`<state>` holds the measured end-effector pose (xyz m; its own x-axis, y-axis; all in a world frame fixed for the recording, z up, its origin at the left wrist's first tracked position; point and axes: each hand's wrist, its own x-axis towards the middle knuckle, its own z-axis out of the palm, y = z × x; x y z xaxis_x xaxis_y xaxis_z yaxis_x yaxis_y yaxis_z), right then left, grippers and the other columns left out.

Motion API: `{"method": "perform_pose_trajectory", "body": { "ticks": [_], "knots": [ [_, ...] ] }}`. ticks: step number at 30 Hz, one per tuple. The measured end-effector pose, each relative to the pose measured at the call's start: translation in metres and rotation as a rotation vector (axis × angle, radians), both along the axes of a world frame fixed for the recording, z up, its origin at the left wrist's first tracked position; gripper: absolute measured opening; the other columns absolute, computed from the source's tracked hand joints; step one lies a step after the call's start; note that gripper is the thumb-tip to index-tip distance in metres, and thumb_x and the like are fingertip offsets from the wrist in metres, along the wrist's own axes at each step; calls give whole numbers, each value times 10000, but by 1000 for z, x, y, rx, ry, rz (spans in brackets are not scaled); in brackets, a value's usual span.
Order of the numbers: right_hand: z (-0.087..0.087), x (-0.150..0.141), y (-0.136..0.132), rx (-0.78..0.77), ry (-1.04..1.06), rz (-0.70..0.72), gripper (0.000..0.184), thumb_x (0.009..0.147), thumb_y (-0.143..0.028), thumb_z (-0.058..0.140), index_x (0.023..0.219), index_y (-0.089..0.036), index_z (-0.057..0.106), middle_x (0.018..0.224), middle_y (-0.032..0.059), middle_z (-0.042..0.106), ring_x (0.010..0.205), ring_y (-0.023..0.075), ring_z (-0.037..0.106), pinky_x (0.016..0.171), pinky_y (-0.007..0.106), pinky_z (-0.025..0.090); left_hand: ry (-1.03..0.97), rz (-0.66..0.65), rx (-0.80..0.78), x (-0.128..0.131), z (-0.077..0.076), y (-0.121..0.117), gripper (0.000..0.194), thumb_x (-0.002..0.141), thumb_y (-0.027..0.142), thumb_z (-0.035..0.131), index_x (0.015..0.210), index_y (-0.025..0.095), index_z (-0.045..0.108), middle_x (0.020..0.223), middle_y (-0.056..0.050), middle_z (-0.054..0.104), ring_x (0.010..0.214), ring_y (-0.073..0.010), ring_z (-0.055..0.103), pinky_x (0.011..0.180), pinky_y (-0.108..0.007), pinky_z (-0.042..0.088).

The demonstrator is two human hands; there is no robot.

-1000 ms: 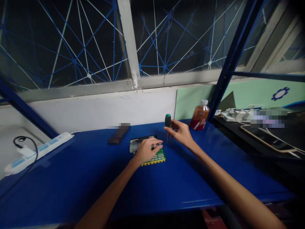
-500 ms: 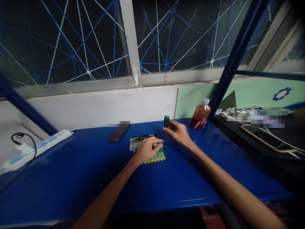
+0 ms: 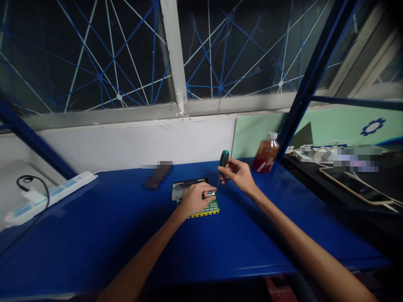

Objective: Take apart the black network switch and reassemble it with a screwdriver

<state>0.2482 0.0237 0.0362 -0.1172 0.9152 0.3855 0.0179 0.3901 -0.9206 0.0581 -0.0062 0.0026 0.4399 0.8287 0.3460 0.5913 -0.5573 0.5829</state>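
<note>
My right hand (image 3: 239, 178) pinches a screwdriver (image 3: 224, 159) with a green and black handle. Its thin shaft slants down toward my left fingertips. My left hand (image 3: 195, 197) lies over an open flat case (image 3: 214, 206), which has a green inside with rows of pale rectangles and a yellow-and-black front edge. Between the left thumb and fingers shows a small silvery piece (image 3: 211, 193), close to the screwdriver tip; whether they touch I cannot tell. The case's grey raised lid (image 3: 179, 191) stands behind the hand, which hides much of the case.
On the blue table (image 3: 252, 243), a bottle (image 3: 266, 154) of reddish drink stands at the back right. A blurred-out dark object (image 3: 158, 176) lies at the back left. A white power strip (image 3: 53, 197) with a black cable runs along the left. A phone (image 3: 355, 184) rests on the black surface at right.
The screwdriver has tilted from upright, its tip shifting left to my left fingertips. The silvery piece shows more clearly between the left fingers. The case has stayed in place.
</note>
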Motion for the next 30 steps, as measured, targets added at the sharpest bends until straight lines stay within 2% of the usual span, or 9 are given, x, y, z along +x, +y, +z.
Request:
{"method": "perform_pose_trajectory", "body": {
  "ticks": [8, 13, 21, 30],
  "knots": [
    [2, -5, -4, -32, 94, 25, 283, 724, -416, 706, 757, -188, 541, 585, -33, 533, 514, 159, 609, 487, 334, 553, -28, -5, 4, -1, -3, 1, 109, 796, 265, 666, 838, 196, 740, 836, -16, 697, 642, -126, 573, 601, -239, 424],
    [4, -6, -6, 0, 136, 13, 287, 711, -411, 719, 775, -184, 557, 585, -41, 512, 499, 155, 607, 476, 332, 555, -50, -26, 24, -1, -7, 3, 161, 833, 259, 628, 747, 179, 738, 763, -22, 695, 657, -134, 589, 612, -237, 423],
    [9, -6, -9, 26, 162, -7, 277, 718, -375, 723, 742, -183, 525, 591, -43, 515, 500, 142, 605, 463, 305, 556, -65, -24, 20, -1, -5, 2, 204, 855, 288, 602, 753, 187, 747, 783, -20, 706, 687, -140, 612, 586, -223, 420],
    [14, -7, -12, 43, 185, -14, 237, 718, -325, 714, 822, -174, 564, 603, -45, 522, 483, 139, 599, 459, 308, 537, -52, -23, 23, -1, -4, 2, 232, 868, 281, 565, 766, 186, 750, 784, -32, 701, 698, -147, 605, 573, -228, 409]
  ]
}}
